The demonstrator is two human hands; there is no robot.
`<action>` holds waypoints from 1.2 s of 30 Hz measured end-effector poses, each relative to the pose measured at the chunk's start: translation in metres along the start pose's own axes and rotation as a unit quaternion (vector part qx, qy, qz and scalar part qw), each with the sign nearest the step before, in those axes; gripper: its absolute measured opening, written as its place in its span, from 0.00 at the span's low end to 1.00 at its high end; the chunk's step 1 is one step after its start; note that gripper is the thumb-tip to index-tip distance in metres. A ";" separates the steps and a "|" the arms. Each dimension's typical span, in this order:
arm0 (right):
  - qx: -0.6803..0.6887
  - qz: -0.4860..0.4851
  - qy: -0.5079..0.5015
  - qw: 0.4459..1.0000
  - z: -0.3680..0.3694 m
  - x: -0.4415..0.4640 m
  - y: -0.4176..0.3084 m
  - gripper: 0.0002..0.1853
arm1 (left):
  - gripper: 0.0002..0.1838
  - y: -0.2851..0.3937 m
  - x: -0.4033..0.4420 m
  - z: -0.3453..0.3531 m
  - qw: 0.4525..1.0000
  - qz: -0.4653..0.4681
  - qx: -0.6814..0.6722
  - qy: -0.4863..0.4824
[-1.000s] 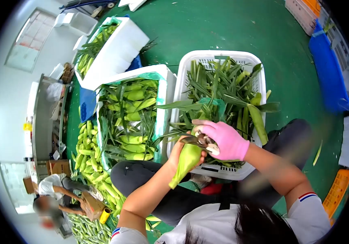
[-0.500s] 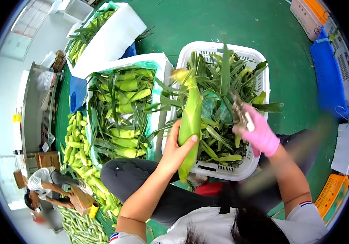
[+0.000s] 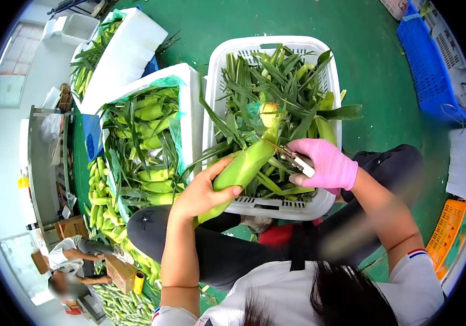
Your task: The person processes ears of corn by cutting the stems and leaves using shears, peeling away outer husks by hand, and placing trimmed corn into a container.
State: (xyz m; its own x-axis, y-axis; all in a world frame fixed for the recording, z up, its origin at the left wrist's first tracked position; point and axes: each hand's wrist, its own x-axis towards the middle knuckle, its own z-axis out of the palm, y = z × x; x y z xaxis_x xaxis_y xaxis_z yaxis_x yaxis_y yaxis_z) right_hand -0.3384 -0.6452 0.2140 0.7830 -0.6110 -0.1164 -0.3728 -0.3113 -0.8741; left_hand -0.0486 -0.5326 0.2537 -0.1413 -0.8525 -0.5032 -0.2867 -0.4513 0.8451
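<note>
My bare left hand (image 3: 201, 190) is wrapped round an ear of corn (image 3: 244, 167) in its green husk. The ear leans up and to the right, its pale silk end over the basket. My right hand (image 3: 328, 164), in a pink glove, grips pruning shears (image 3: 300, 162) with white on the handle. The blades are against or close beside the upper part of the ear; contact is hard to tell. Beneath both hands stands a white plastic basket (image 3: 328, 60) heaped with cut leaves and husks (image 3: 276, 81).
Left of the basket, a white foam box (image 3: 190, 114) holds husked-on corn, with another foam box (image 3: 129, 51) behind. Corn ears (image 3: 100, 201) lie piled on the floor. A person (image 3: 75, 255) bends over a cardboard box (image 3: 120, 273). Blue (image 3: 434, 76) and orange crates (image 3: 448, 231) stand at right.
The ear of corn has tilted rightward and come lower. My right hand has brought the shears left to its upper part. The whole view has shifted somewhat.
</note>
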 end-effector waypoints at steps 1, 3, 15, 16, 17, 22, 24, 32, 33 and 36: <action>0.081 0.078 -0.015 0.994 -0.001 -0.002 -0.013 0.21 | 0.40 -0.003 -0.001 -0.002 1.000 0.018 0.001 -0.002; 0.252 0.182 -0.020 0.950 0.008 -0.011 -0.017 0.15 | 0.41 -0.009 0.002 -0.001 0.997 0.001 -0.070 0.010; 0.433 0.177 -0.005 0.884 0.023 -0.023 -0.028 0.25 | 0.35 -0.014 0.015 0.045 0.992 0.102 -0.010 0.077; 0.419 0.189 0.011 0.888 0.018 -0.023 -0.032 0.21 | 0.35 -0.009 0.014 0.047 0.993 0.079 -0.067 0.058; 0.417 0.191 0.017 0.888 0.012 -0.025 -0.036 0.19 | 0.36 -0.007 0.012 0.041 0.995 0.090 -0.027 0.046; 0.470 0.182 -0.099 0.858 -0.016 -0.033 -0.033 0.21 | 0.41 -0.002 -0.004 0.009 0.995 0.084 -0.049 0.016; 0.453 0.172 -0.168 0.858 -0.019 -0.035 -0.029 0.23 | 0.41 -0.009 -0.008 -0.001 0.991 0.063 -0.120 -0.004; 0.424 0.132 -0.147 0.884 -0.005 -0.034 -0.040 0.22 | 0.43 -0.022 -0.006 0.017 0.934 -0.049 -0.287 -0.208; 0.411 0.166 -0.129 0.887 -0.007 -0.032 -0.042 0.19 | 0.43 -0.017 -0.007 0.020 0.936 -0.031 -0.289 -0.196; 0.467 0.157 -0.078 0.866 -0.014 -0.035 -0.044 0.20 | 0.44 -0.010 -0.008 0.022 0.943 0.039 -0.286 -0.168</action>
State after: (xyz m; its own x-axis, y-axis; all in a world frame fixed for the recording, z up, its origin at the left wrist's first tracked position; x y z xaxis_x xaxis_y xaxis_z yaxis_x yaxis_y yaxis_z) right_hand -0.3563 -0.6203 0.2634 0.8009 -0.4299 -0.4167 -0.0710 0.6229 -0.7791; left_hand -0.0651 -0.5152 0.2454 -0.4600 -0.8005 -0.3842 0.2801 -0.5414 0.7927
